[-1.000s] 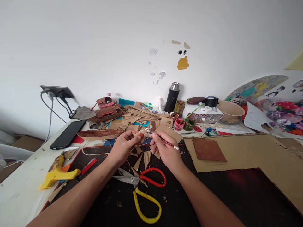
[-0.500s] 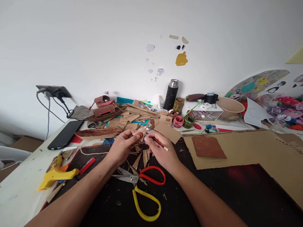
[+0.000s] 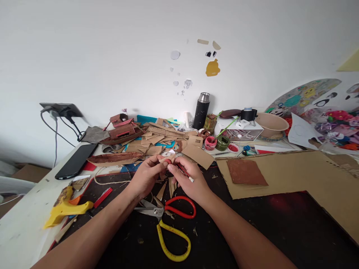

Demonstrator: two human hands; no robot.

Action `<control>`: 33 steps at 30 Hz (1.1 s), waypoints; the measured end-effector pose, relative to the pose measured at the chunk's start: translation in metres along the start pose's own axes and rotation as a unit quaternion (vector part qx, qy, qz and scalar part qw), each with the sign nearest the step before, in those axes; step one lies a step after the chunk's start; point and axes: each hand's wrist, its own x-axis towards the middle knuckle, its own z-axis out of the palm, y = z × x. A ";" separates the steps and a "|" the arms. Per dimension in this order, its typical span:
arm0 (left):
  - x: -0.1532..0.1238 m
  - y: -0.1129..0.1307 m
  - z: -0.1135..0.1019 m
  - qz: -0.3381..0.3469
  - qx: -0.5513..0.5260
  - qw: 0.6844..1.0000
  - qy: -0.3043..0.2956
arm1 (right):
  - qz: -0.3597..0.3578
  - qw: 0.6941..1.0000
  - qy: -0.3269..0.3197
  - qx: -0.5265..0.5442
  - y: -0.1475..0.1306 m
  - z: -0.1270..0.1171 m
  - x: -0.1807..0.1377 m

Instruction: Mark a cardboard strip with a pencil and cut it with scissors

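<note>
My left hand (image 3: 147, 175) pinches a small piece of cardboard (image 3: 170, 157) together with a small red round piece (image 3: 168, 161). Held in my right hand (image 3: 193, 181) is a dark red pencil (image 3: 183, 171), its pale end pointing toward me. The fingertips of both hands meet at the cardboard, and the pencil's tip is hidden there. Below the hands lie scissors (image 3: 156, 212) with one red and one yellow handle, their blades apart. Narrow cardboard scraps (image 3: 172, 186) lie under my fingers.
A yellow glue gun (image 3: 67, 207) and a black phone (image 3: 76, 161) lie at left. Behind stand a cardboard boat (image 3: 114, 159), a scrap pile (image 3: 165, 132), paint jars (image 3: 210, 143) and a black flask (image 3: 201, 112). A large cardboard sheet (image 3: 291, 172) with a brown square (image 3: 246, 172) lies right.
My right hand has moved slightly left, bringing its fingers and the pencil against the cardboard in my left hand. The whole view has shifted slightly.
</note>
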 end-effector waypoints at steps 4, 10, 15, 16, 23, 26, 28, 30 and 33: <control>0.000 -0.002 0.000 -0.007 -0.029 1.000 -0.009 | 0.005 0.999 0.008 0.034 0.003 0.002 0.001; -0.001 -0.002 0.002 -0.035 -0.059 0.997 -0.023 | 0.013 0.999 0.013 0.041 -0.002 0.002 0.001; 0.000 0.000 -0.003 -0.072 -0.050 0.994 -0.061 | 0.019 1.000 0.007 0.022 -0.008 -0.002 0.001; 0.000 0.002 -0.005 -0.082 -0.042 0.993 -0.069 | 0.018 1.000 0.005 0.016 -0.010 -0.002 0.001; 0.002 0.019 -0.017 -0.065 0.086 0.987 -0.119 | 0.022 0.999 -0.010 -0.047 -0.013 -0.007 0.001; 0.002 0.026 -0.019 -0.047 0.146 0.979 -0.138 | 0.015 0.996 -0.012 -0.081 -0.012 -0.008 0.001; 0.003 0.028 -0.019 -0.042 0.171 0.973 -0.148 | -0.002 0.995 -0.014 -0.104 -0.012 -0.009 0.001; 0.004 0.028 -0.018 -0.037 0.187 0.969 -0.155 | -0.016 0.992 -0.016 -0.123 -0.012 -0.009 0.000; 0.005 0.029 -0.019 -0.037 0.206 0.965 -0.159 | -0.027 0.989 -0.020 -0.143 -0.013 -0.008 0.000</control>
